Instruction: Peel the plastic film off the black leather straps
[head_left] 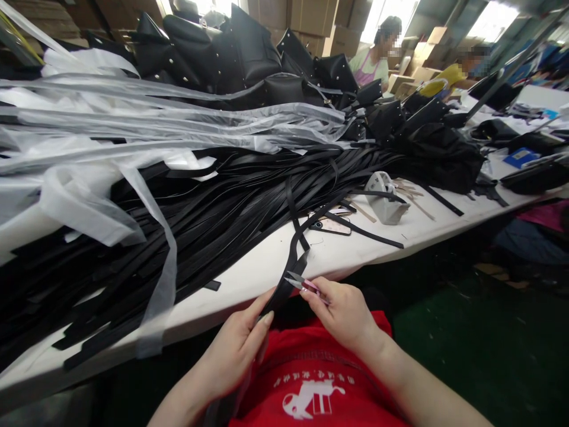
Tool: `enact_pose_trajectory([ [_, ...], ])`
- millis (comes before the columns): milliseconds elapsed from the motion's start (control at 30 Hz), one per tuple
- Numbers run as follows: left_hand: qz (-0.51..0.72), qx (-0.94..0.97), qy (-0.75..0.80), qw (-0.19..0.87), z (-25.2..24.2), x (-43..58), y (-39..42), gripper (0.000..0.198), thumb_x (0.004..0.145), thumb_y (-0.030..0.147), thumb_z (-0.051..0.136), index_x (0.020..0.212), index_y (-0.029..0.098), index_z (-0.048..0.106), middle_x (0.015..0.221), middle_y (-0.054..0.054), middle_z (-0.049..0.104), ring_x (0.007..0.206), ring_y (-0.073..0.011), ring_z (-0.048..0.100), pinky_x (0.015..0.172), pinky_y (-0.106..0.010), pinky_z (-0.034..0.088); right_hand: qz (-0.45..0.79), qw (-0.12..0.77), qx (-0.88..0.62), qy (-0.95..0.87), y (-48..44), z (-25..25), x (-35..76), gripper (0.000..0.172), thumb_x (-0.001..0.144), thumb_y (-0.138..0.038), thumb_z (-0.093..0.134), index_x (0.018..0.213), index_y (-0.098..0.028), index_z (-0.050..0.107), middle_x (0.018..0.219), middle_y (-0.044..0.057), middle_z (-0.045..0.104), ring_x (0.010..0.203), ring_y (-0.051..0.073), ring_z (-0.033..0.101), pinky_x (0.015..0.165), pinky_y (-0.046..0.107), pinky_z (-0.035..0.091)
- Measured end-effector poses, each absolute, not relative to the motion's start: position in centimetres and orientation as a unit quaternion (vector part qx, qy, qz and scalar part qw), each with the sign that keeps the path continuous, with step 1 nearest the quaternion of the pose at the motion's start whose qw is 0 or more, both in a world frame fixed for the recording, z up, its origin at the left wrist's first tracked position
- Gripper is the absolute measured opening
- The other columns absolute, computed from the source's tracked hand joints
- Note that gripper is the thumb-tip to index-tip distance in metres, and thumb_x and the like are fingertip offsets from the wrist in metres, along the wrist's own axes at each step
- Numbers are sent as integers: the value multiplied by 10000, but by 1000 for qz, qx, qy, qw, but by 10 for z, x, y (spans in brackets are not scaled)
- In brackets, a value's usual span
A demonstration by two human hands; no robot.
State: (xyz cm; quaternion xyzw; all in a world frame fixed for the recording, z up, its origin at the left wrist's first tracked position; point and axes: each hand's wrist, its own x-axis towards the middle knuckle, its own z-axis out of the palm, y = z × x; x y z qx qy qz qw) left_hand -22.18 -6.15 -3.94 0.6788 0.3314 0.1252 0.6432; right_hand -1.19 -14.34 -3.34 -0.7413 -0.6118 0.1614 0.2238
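My left hand (pixel 242 341) pinches a long black strap (pixel 291 261) between thumb and fingers, just off the table's front edge. The strap runs up from that hand onto the white table (pixel 249 264). My right hand (pixel 342 308) grips a pair of pink-handled thread snips (pixel 306 284), their pointed blades spread at the strap's edge. Whether the blades touch the strap I cannot tell. A thick heap of black straps (pixel 213 213) lies on the table beyond my left hand. Behind the snips, a phone (pixel 331 225) rests partly under straps.
Translucent white strips (pixel 200 118) lie across the strap heap, one hanging over the front edge. Black studded leather pieces (pixel 249 53) are piled behind. A white-and-grey container (pixel 386 198) stands right of the phone. Two people (pixel 371 65) are at the back right, near cardboard boxes (pixel 313 18).
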Motion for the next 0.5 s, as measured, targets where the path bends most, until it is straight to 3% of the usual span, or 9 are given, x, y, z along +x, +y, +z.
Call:
enact_pose_trajectory([
  [267, 87, 697, 329, 632, -40, -223, -62, 564, 1004, 437, 367, 1503, 177, 328, 510, 49, 525, 465, -129, 469, 520, -214, 435, 148, 228, -741, -613, -143, -30, -9, 427, 1002, -464, 371, 816, -196, 646, 701, 29, 689, 624, 157, 625, 577, 277, 283],
  [500, 94, 607, 299, 730, -40, -225, -60, 603, 1001, 436, 398, 1508, 128, 290, 483, 60, 503, 409, -95, 407, 445, -182, 344, 160, 261, -726, -615, -154, -20, -14, 371, 971, -471, 441, 806, -193, 624, 651, 8, 637, 549, 131, 549, 560, 268, 281],
])
